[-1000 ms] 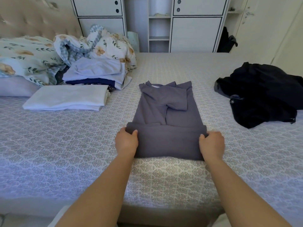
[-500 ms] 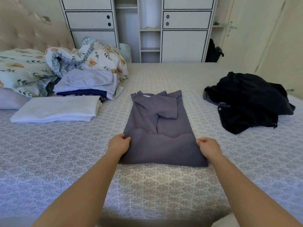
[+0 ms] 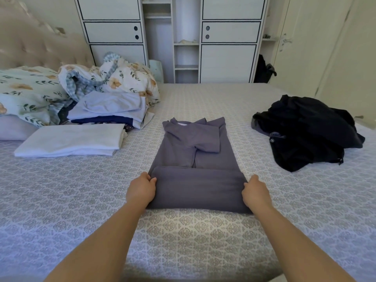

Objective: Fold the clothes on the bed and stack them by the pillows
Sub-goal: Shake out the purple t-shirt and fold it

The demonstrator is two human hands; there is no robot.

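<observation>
Head view, centre of the frame: a grey-purple shirt (image 3: 195,159) lies flat on the patterned bedspread (image 3: 71,200), its sleeves folded inward over the body and its collar pointing toward the top of the frame. The lower portion of the garment is doubled over onto itself, forming a thick horizontal band nearest the camera. The left hand (image 3: 140,190) grips the left end of this band, thumb on top of the fabric and fingers curled around the edge. The right hand (image 3: 255,191) grips the right end in the same manner, fingers curled around the cloth. Both forearms extend from the bottom edge of the frame. At the left of the frame, a folded white item (image 3: 71,140) lies on the bedspread. Just behind it sits a stack of folded clothes (image 3: 109,110), pale lavender on top with a dark navy layer beneath. A floral pillow (image 3: 26,92) and a bunched floral quilt (image 3: 126,78) occupy the upper left, touching the stack. At the right of the frame, well apart from the shirt, a heap of dark clothes (image 3: 309,131) lies unfolded. A white cabinet unit (image 3: 227,37) stands beyond the bed at the top of the frame.
</observation>
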